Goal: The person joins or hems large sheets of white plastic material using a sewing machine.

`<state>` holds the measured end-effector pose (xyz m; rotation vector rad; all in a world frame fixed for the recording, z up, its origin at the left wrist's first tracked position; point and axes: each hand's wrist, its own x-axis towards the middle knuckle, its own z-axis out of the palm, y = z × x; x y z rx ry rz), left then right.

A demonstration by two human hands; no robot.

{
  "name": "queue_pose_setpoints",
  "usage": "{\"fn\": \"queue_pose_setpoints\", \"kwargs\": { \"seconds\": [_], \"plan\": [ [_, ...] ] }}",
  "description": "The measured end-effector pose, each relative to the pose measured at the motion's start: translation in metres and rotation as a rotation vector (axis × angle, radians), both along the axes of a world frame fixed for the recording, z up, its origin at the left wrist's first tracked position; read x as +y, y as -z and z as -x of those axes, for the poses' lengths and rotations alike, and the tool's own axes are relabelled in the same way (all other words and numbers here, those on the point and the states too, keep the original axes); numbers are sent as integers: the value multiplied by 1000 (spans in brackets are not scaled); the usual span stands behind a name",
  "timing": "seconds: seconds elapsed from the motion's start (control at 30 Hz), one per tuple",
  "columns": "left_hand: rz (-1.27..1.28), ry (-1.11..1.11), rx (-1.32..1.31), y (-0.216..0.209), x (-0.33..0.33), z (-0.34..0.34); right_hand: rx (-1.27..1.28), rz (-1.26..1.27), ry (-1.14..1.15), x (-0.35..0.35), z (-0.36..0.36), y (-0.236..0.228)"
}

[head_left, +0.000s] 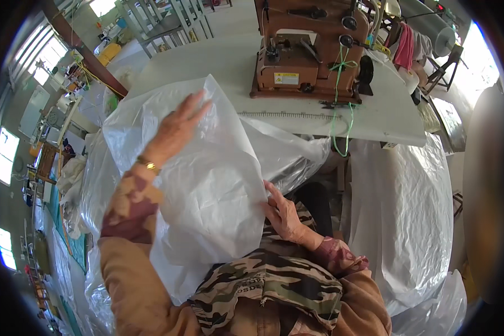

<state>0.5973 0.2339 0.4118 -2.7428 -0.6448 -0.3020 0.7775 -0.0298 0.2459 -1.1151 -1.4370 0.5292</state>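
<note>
A large translucent white plastic sheet (213,196) drapes from the tabletop down over my lap. My left hand (176,129), with a gold band at the wrist, lies over its upper part, fingers stretched out and a little blurred. Whether the palm presses on the plastic I cannot tell. At the sheet's right edge, my right hand (285,215) is closed, thumb and fingers pinching the plastic. Beyond the hands, a brown sewing machine (305,56) stands on the pale table (207,59), and green string (341,112) hangs down its front.
A ruler strip (291,116) runs along the table's near edge. To my right hangs a big bundle of clear plastic (400,224); more plastic (98,190) is heaped at my left. A grey chair (165,28) is behind the table, near a brown post (87,50).
</note>
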Motion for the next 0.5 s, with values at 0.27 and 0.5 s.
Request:
{"fn": "queue_pose_setpoints", "kwargs": {
  "seconds": [0.27,0.5],
  "plan": [
    [211,174,-241,47,30,-29,-890,78,524,48,-92,-28],
    [397,-34,-224,61,37,-30,-1016,-64,674,93,-117,-33]
  ]
}}
